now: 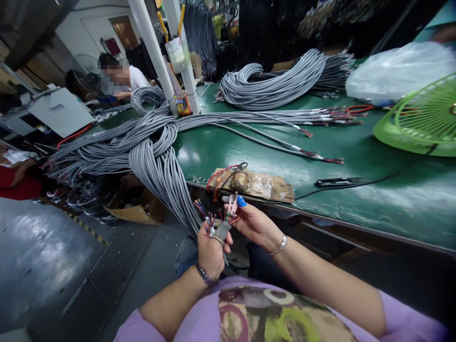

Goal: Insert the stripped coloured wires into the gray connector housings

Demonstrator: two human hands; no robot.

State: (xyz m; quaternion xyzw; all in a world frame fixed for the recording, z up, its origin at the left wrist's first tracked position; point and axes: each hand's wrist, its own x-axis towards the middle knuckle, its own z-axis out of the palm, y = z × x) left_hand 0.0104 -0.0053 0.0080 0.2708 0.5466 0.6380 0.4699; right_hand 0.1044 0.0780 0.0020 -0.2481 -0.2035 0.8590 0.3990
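My left hand (211,254) is closed around the ends of several grey cables, and thin coloured wires (211,219) fan out above the fist. A grey cloth-like covering (221,231) sits over its thumb area. Close beside it, my right hand (259,227) pinches a small pinkish-white piece (232,205) with dark spots; its exact kind is unclear. A blue covering (241,201) is on one right fingertip. Both hands are just off the table's front edge, the right one at the wires. The grey cable bundle (167,175) hangs over the edge to the left.
On the green table (228,142) lie a worn wooden block (263,185) with wires, black thread snips (338,182) and coiled grey cables (274,85). A green fan (420,118) stands at right. A white post (153,52) rises behind the bundle. A co-worker (137,78) sits at far left.
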